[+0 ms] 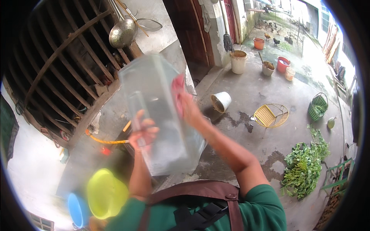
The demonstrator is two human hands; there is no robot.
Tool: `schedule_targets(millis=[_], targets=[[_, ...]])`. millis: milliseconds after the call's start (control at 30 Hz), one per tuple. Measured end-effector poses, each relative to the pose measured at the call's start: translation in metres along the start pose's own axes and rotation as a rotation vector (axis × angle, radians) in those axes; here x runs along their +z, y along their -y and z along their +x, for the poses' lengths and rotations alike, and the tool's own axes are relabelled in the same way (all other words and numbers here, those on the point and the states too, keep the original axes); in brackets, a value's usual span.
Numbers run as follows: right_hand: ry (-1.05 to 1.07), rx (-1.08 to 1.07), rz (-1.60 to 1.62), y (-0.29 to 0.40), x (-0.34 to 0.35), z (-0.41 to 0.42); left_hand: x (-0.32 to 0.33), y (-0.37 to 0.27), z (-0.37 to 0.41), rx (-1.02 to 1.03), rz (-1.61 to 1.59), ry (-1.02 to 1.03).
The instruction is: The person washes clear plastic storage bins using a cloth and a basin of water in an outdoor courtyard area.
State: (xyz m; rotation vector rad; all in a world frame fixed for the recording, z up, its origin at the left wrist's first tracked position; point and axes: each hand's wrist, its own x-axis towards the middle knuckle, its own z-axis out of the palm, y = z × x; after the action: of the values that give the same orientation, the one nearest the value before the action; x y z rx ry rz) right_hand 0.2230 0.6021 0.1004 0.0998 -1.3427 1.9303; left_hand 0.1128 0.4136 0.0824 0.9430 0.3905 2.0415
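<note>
A large clear box (162, 121), glass or plastic, is held up tilted before my chest, blurred by motion. My left hand (143, 131) grips its left side, the fingers showing through the clear wall. In my right hand (186, 106) is a red cloth (178, 86), pressed against the box's upper right side. Behind the box, a yellow hose (107, 141) runs toward my left wrist; its far part is hidden.
A lime-green basin (105, 193) and a blue basin (76, 209) are at lower left. On the right floor are a tipped white bucket (222, 101), a yellow wicker chair (266, 115), a green basket (317, 108) and leafy greens (303, 170). Wooden window bars (62, 52) stand at upper left.
</note>
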Motion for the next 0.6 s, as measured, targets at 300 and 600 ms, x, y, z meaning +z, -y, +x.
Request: schedule_targets(millis=[300,600], targets=[[-0.013,-0.104,-0.693,-0.071,-0.042,-0.093,0.008,-0.02,-0.024,0.191,-0.001,-0.018],[0.381,-0.672,-0.898,-0.028,-0.006,-0.012,-0.003,0.01,-0.066,0.153,-0.193,-0.146]])
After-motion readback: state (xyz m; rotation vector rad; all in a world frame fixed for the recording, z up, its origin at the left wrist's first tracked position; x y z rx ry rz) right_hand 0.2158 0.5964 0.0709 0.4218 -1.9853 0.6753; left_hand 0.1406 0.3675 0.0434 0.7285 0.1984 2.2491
